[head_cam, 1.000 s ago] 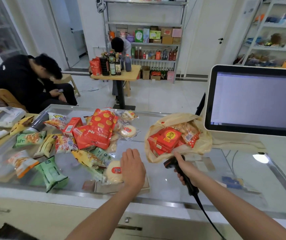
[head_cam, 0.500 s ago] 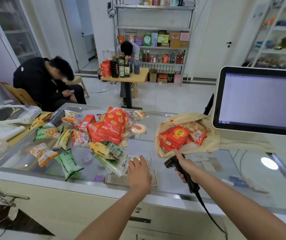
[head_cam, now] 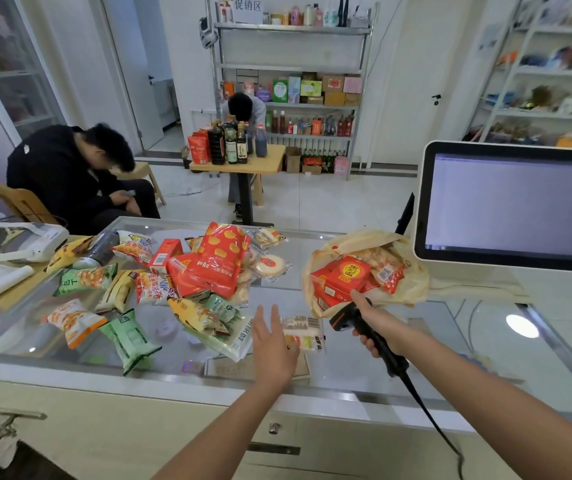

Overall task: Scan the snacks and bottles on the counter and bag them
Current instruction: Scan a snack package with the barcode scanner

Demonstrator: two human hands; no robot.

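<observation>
Left grip (head_cam: 274,337) is standing flat-fingered against the left edge of a pale snack packet (head_cam: 303,332). The fingers are straight and the thumb is hidden, so I cannot tell whether anything is pinching it. That packet is sitting close to the near edge of the table (head_cam: 450,358), about midway along, with its barcode facing up. Right grip (head_cam: 383,336) is curling round the handle of the black scanner (head_cam: 345,318), whose head is pointing toward the packet.

Trouble is probably lying in the aim. The yellow bag (head_cam: 412,285) is slumping open just beyond the scanner, toward the far right by the monitor (head_cam: 513,206). It is showing a barcoded clear wrapper (head_cam: 386,270), which a stray beam may be reading instead. Under so loose a hold the packet may be sliding off target. The cable (head_cam: 426,407) is trailing over the near edge and could be snagging. A green packet (head_cam: 132,337) beside that edge could be getting knocked off.

Counting: one scanner, one bag and one monitor are showing. In the bag at least two red boxes (head_cam: 348,273) and that one wrapper are showing. The pile (head_cam: 173,282) on the left half is holding one big red pouch (head_cam: 220,261), one dark can (head_cam: 99,249), two round cakes (head_cam: 270,265), and roughly three green, three yellow and three orange-and-white packets, with overlap hiding more. No bottle is showing on this table.
</observation>
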